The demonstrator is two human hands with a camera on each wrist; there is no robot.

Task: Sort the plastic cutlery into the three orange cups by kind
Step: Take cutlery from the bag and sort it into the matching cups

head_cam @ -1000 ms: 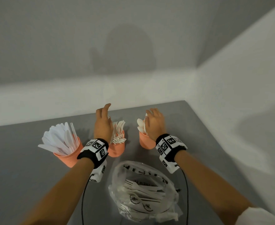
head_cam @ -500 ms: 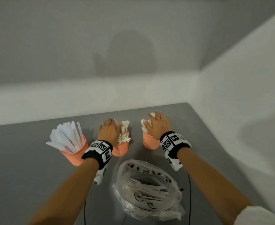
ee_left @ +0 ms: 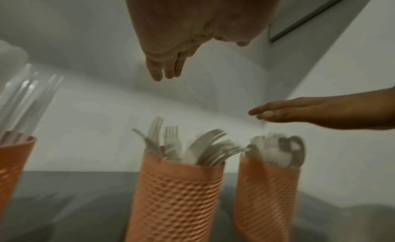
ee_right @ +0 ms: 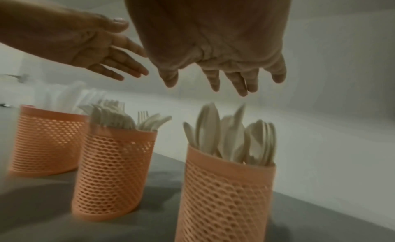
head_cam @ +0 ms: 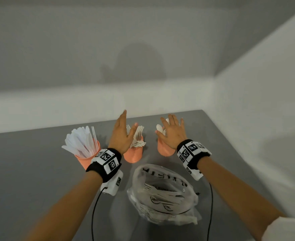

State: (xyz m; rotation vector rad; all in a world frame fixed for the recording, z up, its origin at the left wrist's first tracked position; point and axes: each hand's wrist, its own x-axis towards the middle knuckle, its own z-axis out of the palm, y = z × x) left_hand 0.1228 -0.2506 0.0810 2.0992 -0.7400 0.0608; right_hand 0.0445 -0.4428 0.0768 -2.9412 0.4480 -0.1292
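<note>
Grey tabletop [head_cam: 30,171] in a white corner: your left hand [head_cam: 121,136] and right hand [head_cam: 173,134] hover flat, fingers spread and empty, above the forks cup [head_cam: 133,154] and spoons cup [head_cam: 165,148], likely just clear after settling them; knives cup [head_cam: 87,158] stands leftmost, a plastic bag [head_cam: 162,193] nearer you.

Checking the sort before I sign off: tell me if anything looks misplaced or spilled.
Nothing is spilled: knives, forks and spoons each stand in their own orange cup. One oddity: the clear plastic bag on the grey table seems to hold unsorted cutlery. Both hands hover open.
</note>
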